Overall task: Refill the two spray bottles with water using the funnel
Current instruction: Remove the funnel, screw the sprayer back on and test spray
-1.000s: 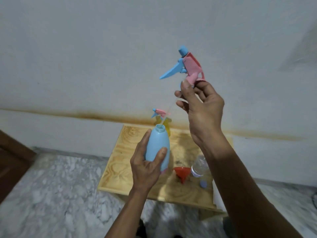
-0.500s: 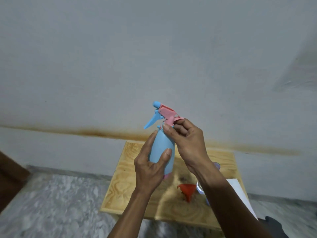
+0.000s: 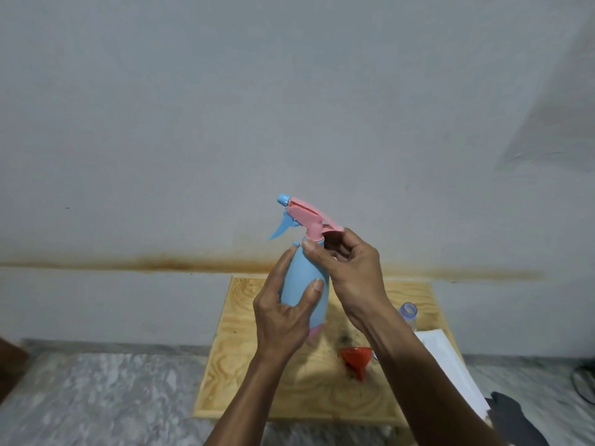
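One second back I see the right hand (image 3: 351, 272) holding the sprayer (image 3: 302, 217) high; now it pinches its collar on the blue bottle (image 3: 304, 284), which the left hand (image 3: 283, 313) grips above the board (image 3: 244, 365), so I judge capping underway. On the board, right of the bottle, lie the funnel (image 3: 355, 357) and a clear bottle (image 3: 409, 312); behind is a stained wall (image 3: 161, 123), below marble floor (image 3: 96, 387).
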A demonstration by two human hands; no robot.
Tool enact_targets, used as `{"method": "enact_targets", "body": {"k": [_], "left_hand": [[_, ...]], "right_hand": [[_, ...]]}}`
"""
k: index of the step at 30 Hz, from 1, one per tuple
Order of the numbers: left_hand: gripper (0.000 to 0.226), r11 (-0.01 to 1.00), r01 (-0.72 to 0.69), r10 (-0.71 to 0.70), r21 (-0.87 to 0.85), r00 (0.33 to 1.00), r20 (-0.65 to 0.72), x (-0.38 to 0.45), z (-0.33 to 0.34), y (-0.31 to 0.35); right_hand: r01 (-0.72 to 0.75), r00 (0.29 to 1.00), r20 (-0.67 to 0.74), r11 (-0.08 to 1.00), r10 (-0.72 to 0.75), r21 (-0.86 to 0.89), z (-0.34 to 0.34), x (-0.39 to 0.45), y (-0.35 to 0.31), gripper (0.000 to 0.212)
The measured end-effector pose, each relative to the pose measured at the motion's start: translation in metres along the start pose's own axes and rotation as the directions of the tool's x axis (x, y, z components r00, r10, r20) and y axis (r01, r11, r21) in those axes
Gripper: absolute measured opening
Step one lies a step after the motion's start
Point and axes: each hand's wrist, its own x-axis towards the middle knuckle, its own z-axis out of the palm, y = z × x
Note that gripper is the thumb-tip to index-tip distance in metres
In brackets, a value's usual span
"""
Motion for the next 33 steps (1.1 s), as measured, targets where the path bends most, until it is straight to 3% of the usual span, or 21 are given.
{"method": "enact_targets", "body": {"k": [14, 17, 21, 25, 29, 33], "left_hand": [[0.062, 1.000, -0.009, 0.009, -0.014, 1.000, 0.017, 0.009, -0.006, 0.000], [0.062, 1.000, -0.012, 0.012, -0.025, 1.000, 0.012, 0.009, -0.007, -0.001], [0.055, 0.998, 0.041, -0.042, -0.052, 0.999, -0.013, 0.009, -0.006, 0.002], [0.055, 0.996, 0.068, -0.069, -0.066, 0.997, -0.022, 0.009, -0.004, 0.003], [0.054, 0.992, 0.100, -0.102, -0.075, 0.995, -0.021, 0.008, -0.002, 0.004], [0.052, 0.990, 0.113, -0.115, -0.085, 0.993, -0.018, 0.008, 0.000, 0.006]], "right_hand": [[-0.034, 0.996, -0.085, 0.999, 0.036, 0.032, 0.018, -0.006, 0.001, 0.023], [-0.054, 0.992, -0.113, 0.997, 0.060, 0.048, 0.021, -0.008, 0.005, 0.035], [-0.090, 0.991, -0.091, 0.990, 0.100, 0.108, 0.019, -0.008, 0.007, 0.019], [-0.091, 0.990, -0.100, 0.989, 0.102, 0.113, 0.019, -0.009, 0.007, 0.031], [-0.108, 0.991, -0.061, 0.987, 0.115, 0.119, 0.015, -0.008, 0.007, 0.019], [-0.095, 0.994, -0.041, 0.990, 0.100, 0.105, 0.011, -0.009, 0.006, 0.022]]}}
